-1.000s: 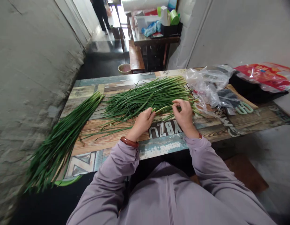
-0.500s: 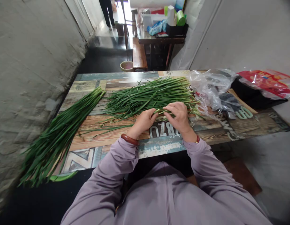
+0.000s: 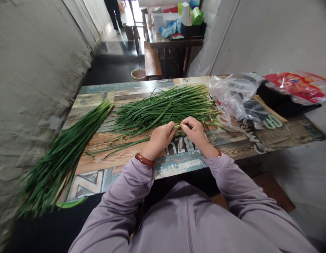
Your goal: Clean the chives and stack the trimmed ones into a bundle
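Note:
My left hand [image 3: 163,136] is closed round a few garlic chives [image 3: 138,141], whose green leaves trail left across the table. At their pale stem ends, my right hand [image 3: 195,131] pinches with thumb and forefinger, almost touching the left fingertips. Just beyond both hands lies a large pile of garlic chives [image 3: 163,107], stems to the right and leaves to the left. A second bundle of garlic chives [image 3: 70,154] rests at the table's left end, its leaf tips hanging over the edge.
Clear plastic bags [image 3: 235,95], green-handled scissors [image 3: 272,122] and a red plastic package [image 3: 297,86] lie on the right of the patterned table [image 3: 178,168]. Beyond stand a bench [image 3: 152,59], a basket [image 3: 138,74] and another table [image 3: 176,43]. A person's legs [image 3: 114,14] show far back.
My right hand has moved left to the left hand, and its spread fingers have closed into a pinch on the stem ends. The whole view has shifted slightly.

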A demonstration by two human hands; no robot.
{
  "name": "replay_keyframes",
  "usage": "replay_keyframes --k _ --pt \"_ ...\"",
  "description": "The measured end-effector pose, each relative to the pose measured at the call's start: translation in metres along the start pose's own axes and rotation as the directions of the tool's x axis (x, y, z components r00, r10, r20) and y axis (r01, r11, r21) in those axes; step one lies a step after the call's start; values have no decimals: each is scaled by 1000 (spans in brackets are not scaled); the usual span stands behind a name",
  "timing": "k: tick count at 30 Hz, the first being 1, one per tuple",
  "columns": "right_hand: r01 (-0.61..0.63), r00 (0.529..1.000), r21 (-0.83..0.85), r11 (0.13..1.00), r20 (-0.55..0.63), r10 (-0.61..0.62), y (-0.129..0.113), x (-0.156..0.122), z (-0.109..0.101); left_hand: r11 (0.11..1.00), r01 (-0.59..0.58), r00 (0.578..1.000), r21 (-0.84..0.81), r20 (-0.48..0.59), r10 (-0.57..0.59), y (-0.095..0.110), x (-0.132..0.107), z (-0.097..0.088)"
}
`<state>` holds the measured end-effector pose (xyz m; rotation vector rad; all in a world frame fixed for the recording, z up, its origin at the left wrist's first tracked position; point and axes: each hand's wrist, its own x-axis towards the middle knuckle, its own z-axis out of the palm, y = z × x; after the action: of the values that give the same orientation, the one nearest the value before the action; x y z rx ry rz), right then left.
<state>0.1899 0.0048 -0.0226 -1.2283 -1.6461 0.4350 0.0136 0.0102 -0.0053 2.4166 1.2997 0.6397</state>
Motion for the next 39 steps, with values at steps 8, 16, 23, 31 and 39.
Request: replay_keyframes --k 8,16,23,31,39 --pt "-288 946 258 922 -70 316 10 1 1 997 -24 999 79 -19 26 -1 -3 1" --pt "-208 828 188 960 -489 275 39 6 -34 999 31 999 -16 -38 -31 -8 1 0" --pt "-27 902 -368 929 -410 -137 29 2 -50 997 46 998 -60 -51 -49 -7 1 -2" --pt "300 954 -294 908 83 -288 1 0 -20 996 22 999 -92 -31 -25 -4 1 -1" --pt "146 989 78 986 24 -148 -4 1 -11 986 -26 1000 -164 -18 24 -7 1 2"
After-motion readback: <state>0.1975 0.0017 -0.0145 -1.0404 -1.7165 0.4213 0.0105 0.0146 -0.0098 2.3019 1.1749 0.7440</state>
